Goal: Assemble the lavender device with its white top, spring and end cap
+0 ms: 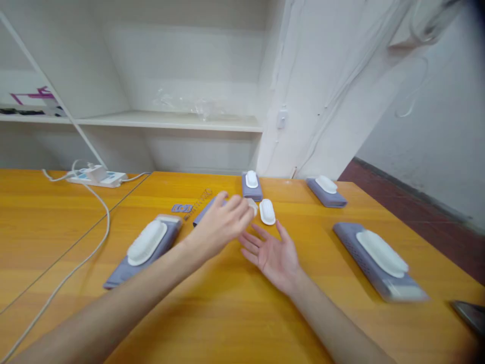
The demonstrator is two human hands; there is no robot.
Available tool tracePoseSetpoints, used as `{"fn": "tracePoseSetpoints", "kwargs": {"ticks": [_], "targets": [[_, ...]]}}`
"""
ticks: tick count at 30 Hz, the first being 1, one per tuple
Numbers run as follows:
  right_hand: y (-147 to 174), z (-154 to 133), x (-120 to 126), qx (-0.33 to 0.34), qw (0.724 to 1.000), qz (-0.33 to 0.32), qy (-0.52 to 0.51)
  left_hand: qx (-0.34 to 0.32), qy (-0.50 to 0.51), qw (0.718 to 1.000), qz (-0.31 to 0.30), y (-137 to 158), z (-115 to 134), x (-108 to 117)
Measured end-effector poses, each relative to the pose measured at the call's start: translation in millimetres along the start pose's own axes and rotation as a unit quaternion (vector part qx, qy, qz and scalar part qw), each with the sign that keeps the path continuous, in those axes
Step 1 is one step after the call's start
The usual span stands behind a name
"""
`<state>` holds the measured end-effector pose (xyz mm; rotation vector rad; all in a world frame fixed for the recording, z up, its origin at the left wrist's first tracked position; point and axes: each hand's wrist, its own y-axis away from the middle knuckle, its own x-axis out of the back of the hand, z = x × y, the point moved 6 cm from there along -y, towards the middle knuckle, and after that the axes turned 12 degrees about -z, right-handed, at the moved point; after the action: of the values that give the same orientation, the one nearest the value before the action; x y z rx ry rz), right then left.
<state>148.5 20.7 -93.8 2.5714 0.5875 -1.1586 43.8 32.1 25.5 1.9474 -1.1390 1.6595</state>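
My left hand (230, 218) is above the middle of the table, its fingers curled and pressed together. Whatever it may hold is hidden. Just right of it and lower, my right hand (276, 257) lies palm up with the fingers spread, holding nothing. Beyond its fingertips is a white ribbed oval piece (267, 212). A pale, flat-sided piece (252, 206) shows partly behind my left fingers; I cannot tell whether they touch it. A grey-blue box (203, 212) is partly covered by my left hand. Beside that box lie a dark spiral coil (197, 205) and a small blue-grey flat piece (182, 208).
Grey-blue boxes topped with white oval pieces stand at left (146, 247), back (252, 187), back right (326, 191) and right (379, 260). A power strip (97, 176) with a trailing white cable (108, 222) is at far left. A dark object (470, 314) sits at the right edge.
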Motion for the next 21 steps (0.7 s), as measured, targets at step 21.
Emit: {"fn": "tracePoseSetpoints", "kwargs": {"ticks": [21], "targets": [[9,-49,53,0.249,0.869,0.180,0.389,0.169,0.043,0.985,0.013,11,21,-78]]}}
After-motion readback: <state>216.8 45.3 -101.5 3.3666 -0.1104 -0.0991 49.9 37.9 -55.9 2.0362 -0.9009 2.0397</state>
